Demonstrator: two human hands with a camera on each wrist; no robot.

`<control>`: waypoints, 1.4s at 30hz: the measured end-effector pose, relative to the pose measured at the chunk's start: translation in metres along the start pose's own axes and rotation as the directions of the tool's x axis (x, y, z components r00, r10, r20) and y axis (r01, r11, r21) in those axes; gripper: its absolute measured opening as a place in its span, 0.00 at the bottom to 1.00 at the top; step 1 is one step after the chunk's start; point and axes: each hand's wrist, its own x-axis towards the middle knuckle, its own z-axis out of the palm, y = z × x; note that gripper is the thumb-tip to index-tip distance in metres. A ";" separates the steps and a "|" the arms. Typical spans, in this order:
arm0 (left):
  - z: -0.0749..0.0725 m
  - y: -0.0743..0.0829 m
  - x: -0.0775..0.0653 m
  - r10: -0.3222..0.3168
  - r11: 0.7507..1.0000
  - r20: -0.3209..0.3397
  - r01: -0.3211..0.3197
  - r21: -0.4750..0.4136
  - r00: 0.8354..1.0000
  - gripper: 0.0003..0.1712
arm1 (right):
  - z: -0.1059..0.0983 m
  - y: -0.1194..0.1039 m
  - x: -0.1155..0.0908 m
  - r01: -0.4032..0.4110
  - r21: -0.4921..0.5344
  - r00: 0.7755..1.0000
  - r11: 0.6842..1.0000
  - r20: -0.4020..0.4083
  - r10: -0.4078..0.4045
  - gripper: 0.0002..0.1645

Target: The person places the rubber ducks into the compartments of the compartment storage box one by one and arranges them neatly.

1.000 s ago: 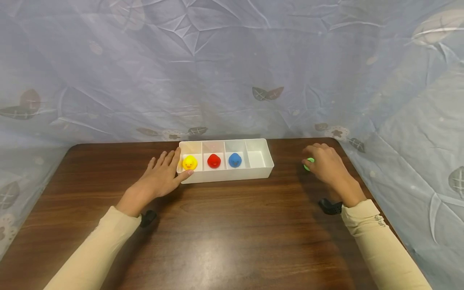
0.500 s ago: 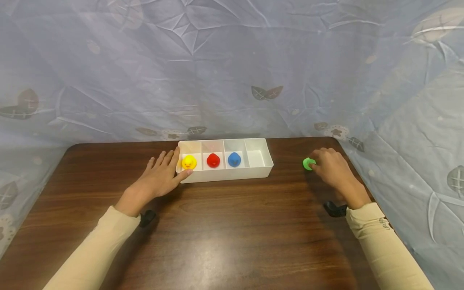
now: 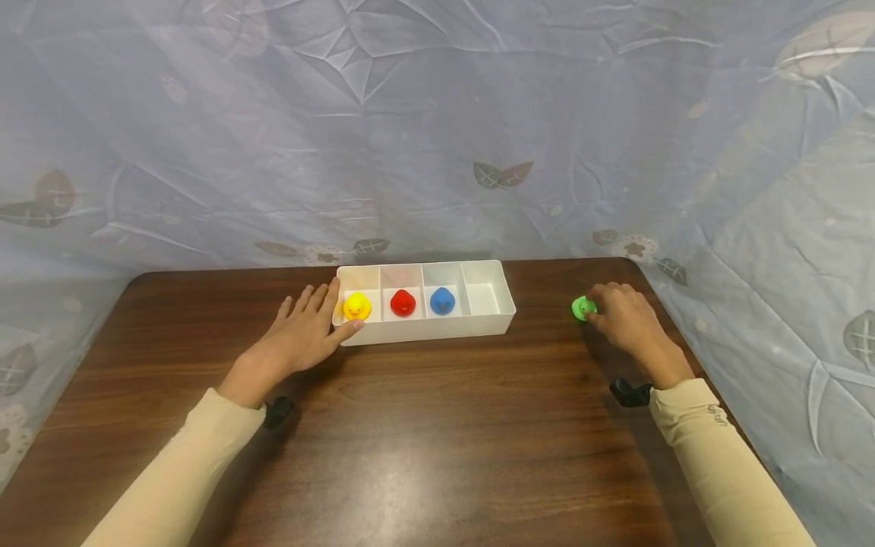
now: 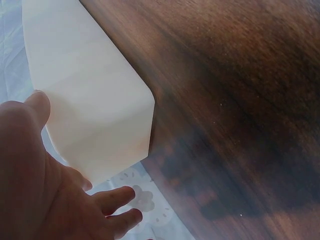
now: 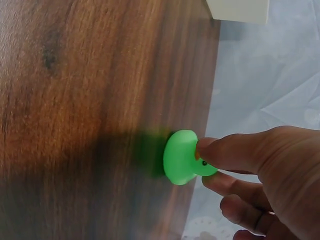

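A white box (image 3: 431, 329) split into compartments stands near the table's back edge. Its three left compartments hold a yellow rubber duck (image 3: 357, 306), a red one (image 3: 402, 303) and a blue one (image 3: 442, 301). My left hand (image 3: 301, 334) rests at the box's left end, fingers extended, the thumb at the front rim; the left wrist view shows the thumb tip on the rim. Right of the box, my right hand (image 3: 625, 317) pinches a green rubber duck (image 5: 180, 157) by its head between thumb and finger. The duck's base faces the tabletop, and the fingers partly hide its head.
The dark wooden table (image 3: 437, 441) ends just behind the box. A pale patterned cloth (image 3: 424, 137) hangs along the back and right side. Black wrist straps (image 3: 629, 393) sit at both cuffs.
My right hand has shifted slightly right, and more of the green duck shows beside the fingers. The left hand and the box stay in place.
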 end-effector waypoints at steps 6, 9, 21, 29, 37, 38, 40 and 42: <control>-0.001 0.001 0.000 0.001 1.000 0.001 -0.001 -0.001 1.000 0.58 | 0.007 0.003 0.003 0.002 0.007 1.000 1.000 -0.012 -0.002 0.20; 0.000 0.000 0.001 0.000 1.000 0.003 0.000 0.000 1.000 0.58 | 0.009 0.003 0.004 0.004 0.005 1.000 1.000 -0.012 -0.004 0.21; 0.001 -0.001 0.001 -0.003 1.000 0.000 0.003 0.003 1.000 0.57 | -0.001 -0.007 0.009 0.061 -0.019 0.994 0.998 -0.089 -0.062 0.21; 0.002 -0.002 0.002 -0.009 1.000 -0.006 0.009 0.006 1.000 0.58 | -0.017 -0.033 0.018 0.102 -0.035 0.991 0.994 -0.082 -0.104 0.22; 0.001 -0.001 0.001 -0.021 1.000 -0.004 0.021 0.021 1.000 0.58 | -0.027 -0.064 0.028 0.153 0.012 0.977 0.988 -0.152 -0.149 0.20; 0.001 -0.001 0.001 -0.021 1.000 -0.004 0.021 0.022 1.000 0.58 | -0.028 -0.068 0.030 0.155 0.025 0.977 0.988 -0.152 -0.150 0.20; 0.002 -0.001 0.001 -0.023 1.000 -0.004 0.023 0.021 1.000 0.57 | -0.029 -0.077 0.032 0.159 0.046 0.978 0.986 -0.142 -0.151 0.20; 0.002 -0.001 0.001 -0.024 1.000 -0.003 0.024 0.017 1.000 0.57 | -0.029 -0.084 0.034 0.168 0.053 0.978 0.984 -0.134 -0.160 0.20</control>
